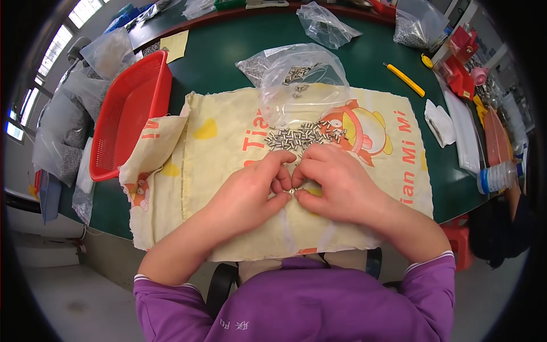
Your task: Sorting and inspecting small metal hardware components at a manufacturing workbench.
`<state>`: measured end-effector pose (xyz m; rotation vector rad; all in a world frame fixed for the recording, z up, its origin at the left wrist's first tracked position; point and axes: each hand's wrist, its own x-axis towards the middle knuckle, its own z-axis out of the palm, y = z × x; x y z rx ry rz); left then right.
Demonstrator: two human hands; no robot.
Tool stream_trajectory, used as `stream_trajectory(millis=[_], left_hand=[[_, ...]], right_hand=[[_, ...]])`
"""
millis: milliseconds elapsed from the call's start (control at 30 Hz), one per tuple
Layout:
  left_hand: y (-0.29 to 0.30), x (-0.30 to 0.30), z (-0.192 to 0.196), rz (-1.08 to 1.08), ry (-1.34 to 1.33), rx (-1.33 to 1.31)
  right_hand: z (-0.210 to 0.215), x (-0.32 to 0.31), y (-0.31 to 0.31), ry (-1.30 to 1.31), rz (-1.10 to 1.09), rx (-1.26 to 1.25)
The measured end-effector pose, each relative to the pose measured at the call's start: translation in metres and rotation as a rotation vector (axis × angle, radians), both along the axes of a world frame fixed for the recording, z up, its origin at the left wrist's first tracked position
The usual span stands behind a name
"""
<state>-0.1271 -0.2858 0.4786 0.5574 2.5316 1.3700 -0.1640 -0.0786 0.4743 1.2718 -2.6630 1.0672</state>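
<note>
My left hand (245, 185) and my right hand (345, 185) meet over the cloth, thumbs and fingers closed in a pinch. Between the fingertips shows a small shiny metal piece (292, 192) with a round end; its exact kind is too small to tell. Just beyond the fingers lies a loose pile of short silvery metal pieces (296, 137), like small screws or pins. Behind the pile, a clear plastic bag (319, 74) lies with its mouth toward me and more such pieces inside. The pale yellow printed cloth (219, 159) lies under all of these.
A red plastic basket (128, 122) rests at the left, partly against folded cloth. Filled plastic bags (65, 137) crowd the far left. On the green table (216, 51), a yellow cutter knife (404, 80) and a white folded cloth (440, 123) lie right; a bottle (497, 178) is near the right edge.
</note>
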Motion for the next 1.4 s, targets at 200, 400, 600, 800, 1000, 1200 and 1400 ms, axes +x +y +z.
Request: stream_trajectory(millis=[200,400,600,800,1000,1200,1400], left_hand=[[0.002,0.000,0.002,0.003,0.021,-0.045],[0.004,-0.001,0.004,0.011,-0.008,-0.056],[0.006,0.000,0.002,0.034,-0.022,-0.065],[0.008,-0.001,0.000,0.044,-0.006,-0.052],[0.007,-0.001,-0.001,0.037,0.006,-0.045],[0.007,-0.001,-0.001,0.040,0.001,-0.041],[0.006,-0.001,0.001,0.030,-0.026,-0.043]], right_hand=[[0.003,0.000,0.002,-0.062,0.015,0.015],[0.008,-0.001,0.009,-0.085,0.006,0.025],[0.006,-0.002,0.011,-0.092,-0.009,0.038],[0.003,-0.001,0.010,-0.067,-0.004,-0.011],[0.004,-0.002,0.010,-0.054,0.004,-0.008],[0.002,-0.003,0.010,-0.054,0.002,-0.006],[0.004,-0.003,0.011,-0.100,0.005,-0.006]])
